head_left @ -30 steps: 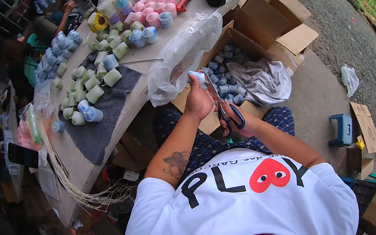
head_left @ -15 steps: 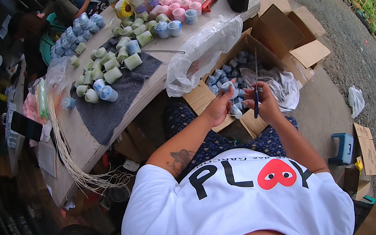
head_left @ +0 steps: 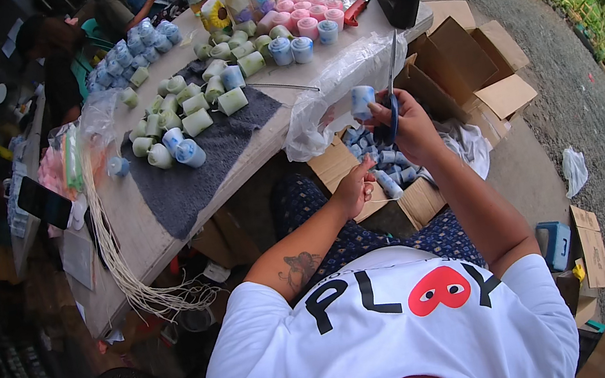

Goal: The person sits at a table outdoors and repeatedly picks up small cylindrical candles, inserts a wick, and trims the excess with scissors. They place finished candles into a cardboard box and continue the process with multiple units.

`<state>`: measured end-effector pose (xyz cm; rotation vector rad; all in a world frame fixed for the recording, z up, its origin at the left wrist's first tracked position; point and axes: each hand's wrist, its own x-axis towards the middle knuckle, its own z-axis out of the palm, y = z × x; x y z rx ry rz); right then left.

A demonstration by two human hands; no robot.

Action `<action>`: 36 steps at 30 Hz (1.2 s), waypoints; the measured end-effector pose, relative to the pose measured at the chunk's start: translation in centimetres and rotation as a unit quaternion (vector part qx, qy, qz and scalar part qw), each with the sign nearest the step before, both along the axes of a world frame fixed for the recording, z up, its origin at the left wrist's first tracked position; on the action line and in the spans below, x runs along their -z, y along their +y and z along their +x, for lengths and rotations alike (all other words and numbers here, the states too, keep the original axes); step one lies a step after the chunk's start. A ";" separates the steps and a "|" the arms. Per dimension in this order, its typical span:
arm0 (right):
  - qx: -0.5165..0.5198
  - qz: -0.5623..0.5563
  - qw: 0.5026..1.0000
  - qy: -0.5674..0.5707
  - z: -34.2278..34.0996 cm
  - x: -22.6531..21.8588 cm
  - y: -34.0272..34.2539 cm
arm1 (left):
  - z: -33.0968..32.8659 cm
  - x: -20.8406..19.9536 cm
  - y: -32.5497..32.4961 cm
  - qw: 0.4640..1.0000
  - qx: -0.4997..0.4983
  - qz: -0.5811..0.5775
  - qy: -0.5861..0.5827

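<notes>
Fingers, right hand [head_left: 413, 128]: closed around scissors [head_left: 391, 96] and a blue candle [head_left: 362, 100], blades at 12 o'clock.
Fingers, left hand [head_left: 354, 187]: loosely curled, pinching a thin string; nothing else held.
Box [head_left: 408, 208]: below both hands, blue candles inside.
Plastic bag [head_left: 339, 92]: at 10 o'clock, partly behind the candle.
Table [head_left: 144, 238]: at 9 o'clock, green candles [head_left: 183, 109] on grey cloth [head_left: 182, 176].

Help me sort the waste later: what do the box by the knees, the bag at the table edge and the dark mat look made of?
The box looks like plain brown corrugated cardboard, matte, with folded flaps. The bag seems thin clear plastic film: glossy, crinkled, see-through. The mat looks like grey fabric, maybe felt or towel: dull, soft-edged, no shine.
</notes>
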<state>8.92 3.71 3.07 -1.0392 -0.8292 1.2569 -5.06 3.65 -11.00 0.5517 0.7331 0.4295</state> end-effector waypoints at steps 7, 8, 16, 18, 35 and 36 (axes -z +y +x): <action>0.104 0.142 0.954 -0.244 5.3 -2.3 5.3 | -0.3 -3.1 -0.6 0.995 0.062 0.074 0.011; 0.128 0.120 0.931 -0.319 6.8 -0.2 3.2 | -0.8 -3.3 -0.5 0.990 0.084 0.096 0.054; 0.265 -0.328 0.729 -0.539 18.3 20.8 -10.8 | -2.3 2.5 -0.1 0.496 0.388 0.595 0.499; 0.238 -0.399 0.704 -0.537 19.1 21.7 -11.1 | -1.0 0.0 0.8 0.405 0.565 0.519 0.497; 0.077 -0.359 0.645 -0.670 18.5 26.6 -12.2 | 4.9 -23.8 2.3 0.854 0.038 0.513 0.076; 0.075 -0.364 0.653 -0.660 17.9 25.3 -11.8 | 4.7 -23.5 2.2 0.859 0.043 0.502 0.093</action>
